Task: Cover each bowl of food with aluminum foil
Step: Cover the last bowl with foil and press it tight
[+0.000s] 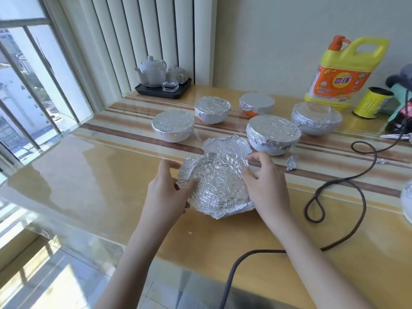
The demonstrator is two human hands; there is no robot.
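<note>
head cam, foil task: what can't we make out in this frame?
- Food in the five covered bowls, e.g. the nearest one: head view, foil hides it.
- Whether a bowl sits under the crumpled foil sheet held by the left hand and right hand: foil hides it.
- Foil-topped object at the right edge: cut off by the frame.
- Small print on the yellow roll: too small.
- Cable ends: leave the frame.

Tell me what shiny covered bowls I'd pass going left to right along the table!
Left covered bowl → second covered bowl → orange bowl at the back → big front bowl → right covered bowl. All five wear foil lids.
</note>
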